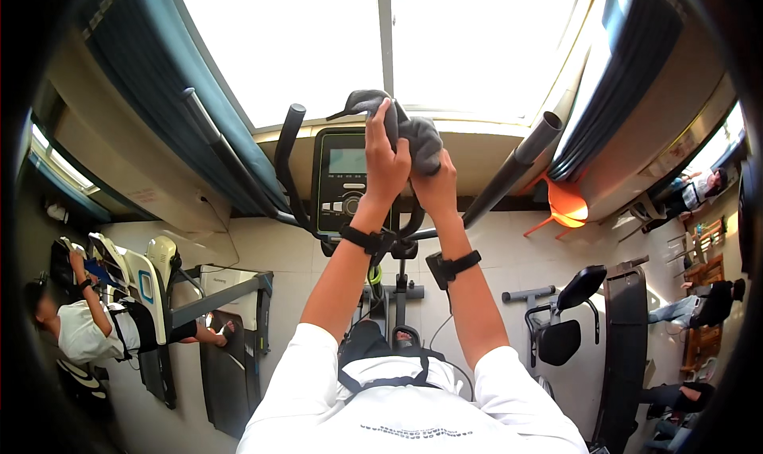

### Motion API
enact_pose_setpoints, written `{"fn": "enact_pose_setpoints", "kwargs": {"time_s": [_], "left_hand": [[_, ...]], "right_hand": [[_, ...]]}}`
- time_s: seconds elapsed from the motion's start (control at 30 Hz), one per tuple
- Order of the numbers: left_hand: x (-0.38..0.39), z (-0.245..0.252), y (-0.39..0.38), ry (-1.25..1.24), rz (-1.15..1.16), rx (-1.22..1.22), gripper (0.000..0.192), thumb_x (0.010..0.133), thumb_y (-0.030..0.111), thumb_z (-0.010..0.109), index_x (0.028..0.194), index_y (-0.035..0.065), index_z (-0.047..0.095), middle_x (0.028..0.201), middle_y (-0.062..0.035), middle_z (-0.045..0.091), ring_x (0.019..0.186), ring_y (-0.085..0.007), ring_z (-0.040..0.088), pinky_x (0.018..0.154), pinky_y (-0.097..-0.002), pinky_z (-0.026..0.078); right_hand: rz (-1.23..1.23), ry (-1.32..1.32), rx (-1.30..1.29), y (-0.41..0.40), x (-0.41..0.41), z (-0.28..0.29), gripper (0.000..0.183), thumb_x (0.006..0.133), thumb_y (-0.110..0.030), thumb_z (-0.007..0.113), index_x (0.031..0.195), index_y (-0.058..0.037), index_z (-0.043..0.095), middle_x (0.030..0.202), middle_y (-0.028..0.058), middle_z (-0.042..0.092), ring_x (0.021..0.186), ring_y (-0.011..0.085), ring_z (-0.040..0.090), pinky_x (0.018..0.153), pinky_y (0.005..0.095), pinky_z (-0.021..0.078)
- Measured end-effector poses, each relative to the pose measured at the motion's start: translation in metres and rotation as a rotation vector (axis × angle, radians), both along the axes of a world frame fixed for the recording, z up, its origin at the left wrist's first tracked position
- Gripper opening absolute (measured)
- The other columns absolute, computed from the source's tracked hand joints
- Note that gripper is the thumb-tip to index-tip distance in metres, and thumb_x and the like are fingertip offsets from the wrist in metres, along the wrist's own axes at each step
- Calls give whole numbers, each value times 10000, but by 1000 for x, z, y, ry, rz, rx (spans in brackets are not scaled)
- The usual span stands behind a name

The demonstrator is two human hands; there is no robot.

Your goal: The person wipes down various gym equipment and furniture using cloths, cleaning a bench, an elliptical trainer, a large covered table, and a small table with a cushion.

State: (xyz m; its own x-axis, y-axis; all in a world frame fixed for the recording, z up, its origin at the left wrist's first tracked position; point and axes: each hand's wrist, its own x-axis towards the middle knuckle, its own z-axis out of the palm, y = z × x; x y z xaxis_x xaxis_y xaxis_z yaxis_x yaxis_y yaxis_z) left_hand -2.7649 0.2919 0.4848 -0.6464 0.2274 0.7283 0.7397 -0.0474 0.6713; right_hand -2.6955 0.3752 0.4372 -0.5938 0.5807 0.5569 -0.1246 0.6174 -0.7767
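Note:
A grey cloth (422, 147) is bunched between my two hands, above the console of an exercise machine. My left hand (384, 156) grips its left part, one corner hanging out to the left. Lower and to the right, my right hand (436, 182) holds the cloth's lower end. Behind my left hand the console (340, 179), with a screen, buttons and a round dial, is partly hidden. The curved inner handlebar (289, 150) rises left of the console, and the long right handle (515, 162) slants up to the right. What the cloth covers of the inner right bar cannot be seen.
Left, a person (89, 329) in a white shirt is beside a treadmill (226, 358). An orange chair (563, 203) stands by the right curtain (626, 66). A black-padded exercise bench (559, 342) and another treadmill (623, 346) are at right, with several people beyond. A window (298, 42) is ahead.

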Motion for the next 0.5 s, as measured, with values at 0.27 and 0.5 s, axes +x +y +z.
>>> {"fn": "enact_pose_setpoints", "kwargs": {"time_s": [0.27,0.5], "left_hand": [[-23,37,-14,232,-76,-357,539,710,32,597,1243,38,514,1161,-177,557,1121,-374,523,965,-412,425],[-1,60,9,79,-135,-237,420,816,63,528,1227,-11,573,1197,-240,597,1144,-353,562,995,-372,413]], "right_hand": [[-22,-150,-38,13,48,-1,350,736,-137,714,1022,24,593,929,215,622,882,387,615,781,421,489],[-396,198,566,18,110,107,585,565,18,705,1124,-133,630,1014,49,488,932,239,438,838,386,368]]}}
